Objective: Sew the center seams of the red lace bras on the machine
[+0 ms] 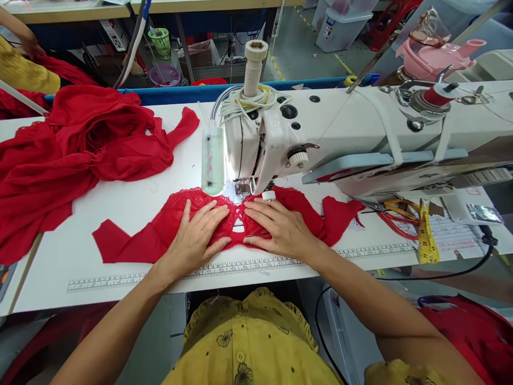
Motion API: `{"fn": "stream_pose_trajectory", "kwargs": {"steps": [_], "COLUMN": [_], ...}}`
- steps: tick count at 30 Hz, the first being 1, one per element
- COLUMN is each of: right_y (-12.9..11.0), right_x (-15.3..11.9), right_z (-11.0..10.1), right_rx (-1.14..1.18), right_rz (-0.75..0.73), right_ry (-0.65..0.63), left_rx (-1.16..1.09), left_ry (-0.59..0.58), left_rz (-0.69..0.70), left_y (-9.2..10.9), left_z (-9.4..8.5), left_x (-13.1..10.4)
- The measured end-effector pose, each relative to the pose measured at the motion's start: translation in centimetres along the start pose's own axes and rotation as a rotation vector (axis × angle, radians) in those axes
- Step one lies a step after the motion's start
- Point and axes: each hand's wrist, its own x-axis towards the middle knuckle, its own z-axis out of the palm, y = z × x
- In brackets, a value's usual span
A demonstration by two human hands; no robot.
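Observation:
A red lace bra (154, 235) lies spread on the white sewing table, its lace centre with crossed straps just in front of the sewing machine's presser foot (242, 188). My left hand (196, 232) rests flat on the left cup, fingers spread. On the right cup lies my right hand (280, 222), its fingers stretched toward the centre. A thin dark sliver shows between its lower fingers; I cannot tell what it is. A small white piece (269, 196) is just beyond its fingertips. The bra's wings reach out to both sides.
A heap of red fabric (120, 139) covers the table's left. A printed ruler strip (240, 266) runs along the front edge. Orange-handled scissors (401, 208) and a yellow tape measure (427, 240) lie at right. A co-worker's arm (20, 29) shows at the upper left.

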Motion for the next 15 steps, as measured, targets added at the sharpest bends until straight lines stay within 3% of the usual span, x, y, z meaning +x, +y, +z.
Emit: {"fn": "stream_pose_trajectory", "kwargs": {"steps": [15], "right_y": [0.16], "right_x": [-0.09], "right_z": [0.15], "right_rx": [0.003], "right_rz": [-0.011], "right_ry": [0.005], "left_rx": [-0.009], "left_ry": [-0.02], "left_rz": [-0.009], "left_y": [-0.1], "left_z": [0.1], "left_x": [-0.14]}}
